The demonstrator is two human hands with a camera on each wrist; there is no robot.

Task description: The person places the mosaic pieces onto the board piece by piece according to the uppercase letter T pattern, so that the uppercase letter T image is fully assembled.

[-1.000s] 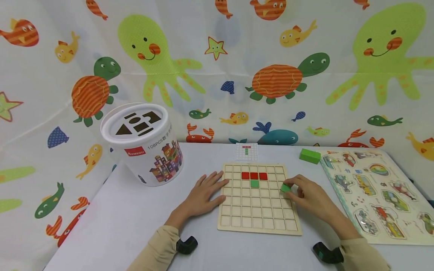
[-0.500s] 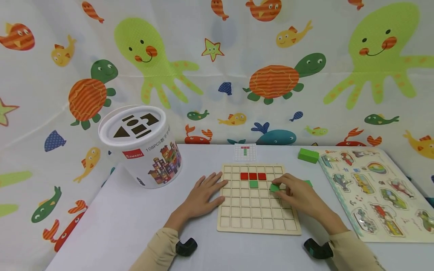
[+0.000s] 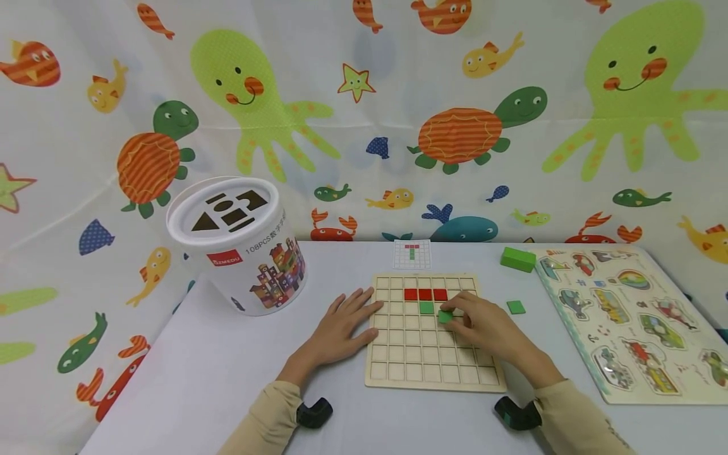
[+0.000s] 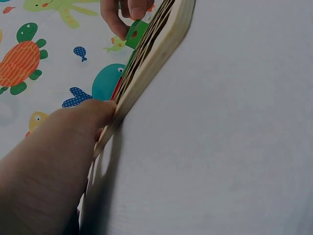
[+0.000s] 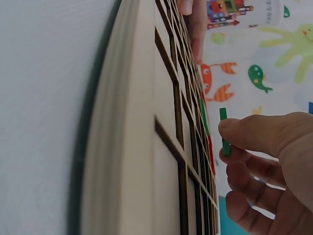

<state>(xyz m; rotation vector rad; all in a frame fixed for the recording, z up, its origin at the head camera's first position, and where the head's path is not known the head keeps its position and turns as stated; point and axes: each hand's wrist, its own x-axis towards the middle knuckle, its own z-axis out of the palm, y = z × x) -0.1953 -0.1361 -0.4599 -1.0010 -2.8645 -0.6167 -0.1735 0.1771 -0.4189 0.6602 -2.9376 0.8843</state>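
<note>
A wooden grid board (image 3: 398, 373) lies on the table. Three red tiles (image 3: 424, 295) sit side by side in one of its upper rows, with a green tile (image 3: 426, 308) in the cell under the middle one. My right hand (image 3: 483, 322) pinches another green tile (image 3: 445, 316) between thumb and fingertips, close over the board just right of the placed green one. In the right wrist view the pinched tile (image 5: 225, 132) shows edge-on, apart from the board's surface. My left hand (image 3: 341, 325) rests flat with fingers spread, its thumb and fingertips at the board's left edge.
A card printed with a T pattern (image 3: 412, 254) lies behind the board. To the right are a loose green tile (image 3: 515, 307), a green block (image 3: 518, 260) and a picture puzzle board (image 3: 611, 328). A white bucket (image 3: 239, 246) with a shape-sorter lid stands at the left.
My right hand has carried the pinched green tile leftward from the board's right edge toward the middle, uncovering the loose green tile on the table. The left hand has stayed put.
</note>
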